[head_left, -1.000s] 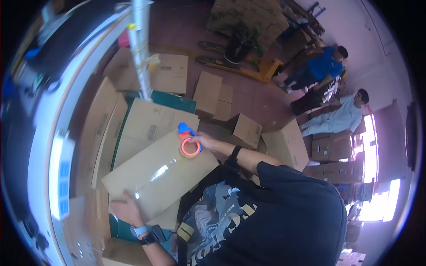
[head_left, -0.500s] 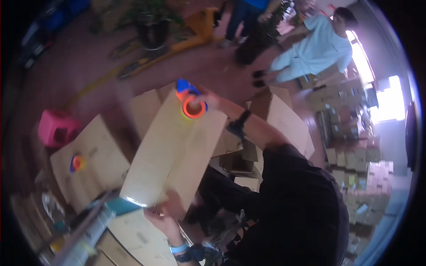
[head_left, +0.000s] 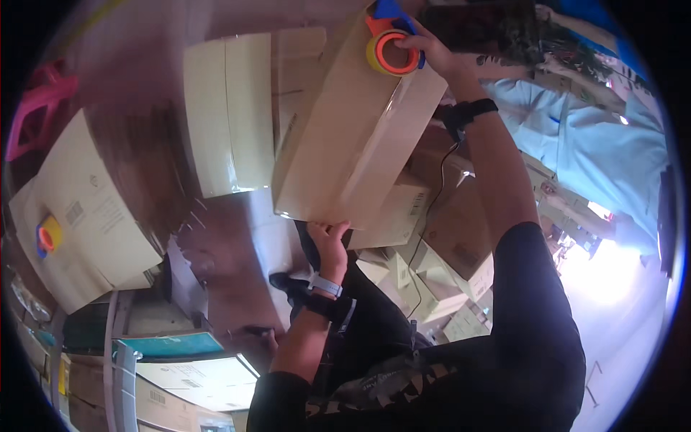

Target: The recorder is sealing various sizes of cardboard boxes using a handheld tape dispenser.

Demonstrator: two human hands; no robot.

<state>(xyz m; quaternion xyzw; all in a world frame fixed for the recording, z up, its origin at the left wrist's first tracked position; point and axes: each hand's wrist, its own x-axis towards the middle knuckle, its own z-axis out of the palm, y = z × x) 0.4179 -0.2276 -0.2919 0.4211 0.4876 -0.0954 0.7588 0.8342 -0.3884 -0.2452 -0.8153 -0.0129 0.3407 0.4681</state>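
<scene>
A long brown cardboard box (head_left: 345, 129) lies tilted in front of me, clear tape shining along its edge. My right hand (head_left: 433, 54) is closed round an orange and blue tape dispenser (head_left: 376, 29) with a yellowish roll, at the box's far end. My left hand (head_left: 330, 250) grips the near edge of the box, thumb and fingers closed on it. What supports the box underneath is hidden. Another tape dispenser (head_left: 49, 235), blue and orange with a yellow roll, rests on a carton (head_left: 93, 194) at the left.
A taped carton (head_left: 229, 108) stands just left of the held box. More cartons (head_left: 453, 230) are stacked on the right, where a thin black cable hangs. A person in light blue (head_left: 568, 129) is close at the right. A pink plastic stool-like object (head_left: 43, 104) is far left.
The view has swung, and the box with both hands now appears higher and further right. The person in light blue appears much closer. Both hands remain on the same things.
</scene>
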